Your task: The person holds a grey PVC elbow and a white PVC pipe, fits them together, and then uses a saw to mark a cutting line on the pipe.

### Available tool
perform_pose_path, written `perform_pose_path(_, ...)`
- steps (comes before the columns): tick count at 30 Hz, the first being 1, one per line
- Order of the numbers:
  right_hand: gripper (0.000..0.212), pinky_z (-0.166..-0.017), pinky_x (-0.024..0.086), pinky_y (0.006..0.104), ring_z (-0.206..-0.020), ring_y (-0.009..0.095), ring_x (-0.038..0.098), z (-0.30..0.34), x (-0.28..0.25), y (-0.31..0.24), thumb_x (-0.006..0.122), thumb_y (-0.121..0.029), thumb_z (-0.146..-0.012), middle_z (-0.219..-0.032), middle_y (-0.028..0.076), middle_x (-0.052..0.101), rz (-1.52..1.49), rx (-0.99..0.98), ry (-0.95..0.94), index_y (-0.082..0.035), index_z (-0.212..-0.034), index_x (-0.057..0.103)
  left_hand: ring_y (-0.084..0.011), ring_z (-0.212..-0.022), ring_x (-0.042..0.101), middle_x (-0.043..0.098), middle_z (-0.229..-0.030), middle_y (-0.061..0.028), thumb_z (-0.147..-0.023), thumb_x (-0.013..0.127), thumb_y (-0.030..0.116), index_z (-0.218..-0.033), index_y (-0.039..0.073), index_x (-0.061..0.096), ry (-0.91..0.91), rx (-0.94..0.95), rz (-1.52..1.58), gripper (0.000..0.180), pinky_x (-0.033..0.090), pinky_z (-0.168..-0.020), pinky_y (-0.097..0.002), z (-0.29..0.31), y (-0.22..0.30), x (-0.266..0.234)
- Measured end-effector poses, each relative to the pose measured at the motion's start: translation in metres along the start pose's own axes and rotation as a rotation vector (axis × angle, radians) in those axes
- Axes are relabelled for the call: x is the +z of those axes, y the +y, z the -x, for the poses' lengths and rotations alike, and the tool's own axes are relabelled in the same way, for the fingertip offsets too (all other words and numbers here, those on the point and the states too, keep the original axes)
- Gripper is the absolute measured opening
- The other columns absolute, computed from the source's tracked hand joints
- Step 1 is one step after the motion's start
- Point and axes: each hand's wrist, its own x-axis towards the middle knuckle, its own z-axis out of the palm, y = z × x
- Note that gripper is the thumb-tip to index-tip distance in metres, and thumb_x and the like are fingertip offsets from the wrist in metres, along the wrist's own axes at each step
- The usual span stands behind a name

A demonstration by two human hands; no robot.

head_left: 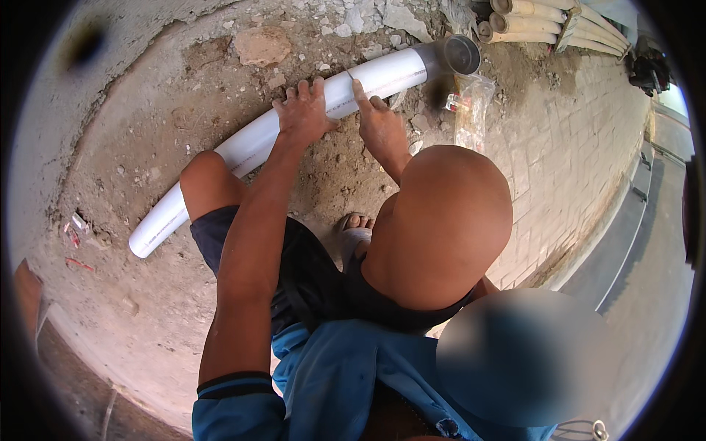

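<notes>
A long white plastic pipe (247, 144) lies slantwise on the dirt in front of me, its far right end in a dark grey elbow fitting (462, 55) whose round mouth faces up. My left hand (303, 112) bears on the middle of the pipe, fingers spread over its top and thumb on the near side. Just right of it, my right hand (383, 126) touches the pipe with a stretched index finger, beside a short dark line across the surface. Its other fingers are bent, and I see nothing held in them. My left knee covers part of the pipe.
Rubble and a reddish stone (262, 45) lie beyond the pipe. A clear plastic bag (473, 110) is below the elbow. Bamboo poles (531, 26) are stacked at the far right, near brick-patterned paving (559, 154). Small litter (79, 224) lies left of the pipe's near end.
</notes>
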Motion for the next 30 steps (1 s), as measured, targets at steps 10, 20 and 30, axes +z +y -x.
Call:
perform_pose_path(10,0.069,-0.068,0.061,0.0526,-0.076,0.043,0.072,-0.002,-0.008,0.005,0.057,-0.003,-0.091,-0.105,0.019,0.069,0.014,-0.022,0.027,-0.014,-0.157,0.043,-0.0413,-0.142,0.045,0.046,-0.152,-0.0145,-0.072,0.090,0.050,-0.155,0.016,0.035,-0.067,0.004,0.028,0.105,0.035,-0.112,-0.0700,-0.002,0.009,-0.017)
perform_pose_path(20,0.067,-0.067,0.060,0.0527,-0.076,0.043,0.071,0.014,0.002,0.005,0.057,-0.004,-0.093,-0.102,0.020,0.069,-0.023,-0.011,-0.027,-0.017,-0.158,0.043,-0.0408,-0.141,0.047,0.048,-0.148,-0.0142,-0.076,0.089,0.046,-0.147,0.013,0.040,-0.010,-0.041,-0.014,0.093,0.036,-0.111,-0.0700,0.004,-0.002,-0.014)
perform_pose_path(30,0.074,-0.063,0.057,0.0537,-0.070,0.041,0.068,0.082,0.015,0.007,0.056,-0.004,-0.095,-0.096,0.013,0.066,0.124,-0.034,0.007,-0.030,-0.162,0.036,-0.0419,-0.143,0.045,0.048,-0.152,-0.0159,-0.072,0.090,0.051,-0.155,0.015,0.035,-0.077,-0.058,0.018,0.106,0.033,-0.113,-0.0712,-0.003,-0.001,-0.017)
